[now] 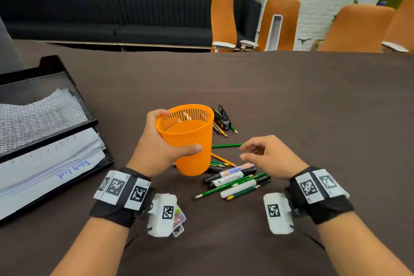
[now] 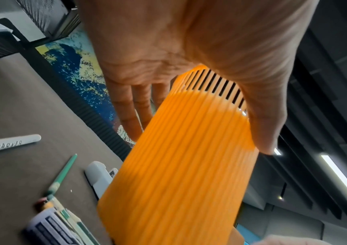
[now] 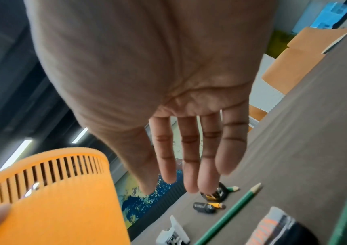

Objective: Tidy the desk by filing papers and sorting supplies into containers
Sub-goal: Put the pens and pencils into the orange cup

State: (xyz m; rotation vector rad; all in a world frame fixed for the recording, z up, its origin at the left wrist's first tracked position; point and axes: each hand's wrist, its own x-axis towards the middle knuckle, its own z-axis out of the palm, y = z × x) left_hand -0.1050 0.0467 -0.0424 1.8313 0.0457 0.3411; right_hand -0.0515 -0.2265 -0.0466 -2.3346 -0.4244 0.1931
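My left hand (image 1: 156,148) grips an orange slotted plastic cup (image 1: 188,139), lifted off the brown table and tilted. The left wrist view shows thumb and fingers wrapped round the cup (image 2: 181,165). My right hand (image 1: 264,154) hovers empty just right of the cup, fingers relaxed and straight in the right wrist view (image 3: 189,157). Below both hands lies a pile of markers and pencils (image 1: 237,181). A green pencil (image 1: 226,145) lies between cup and right hand. Farther back lie a black stapler (image 1: 223,116) and more pencils.
A black mesh paper tray (image 1: 44,105) with a stack of papers (image 1: 51,163) labelled "Task List" stands at the left. A small clear box (image 1: 179,219) lies under my left wrist. Orange chairs (image 1: 224,20) line the table's far edge.
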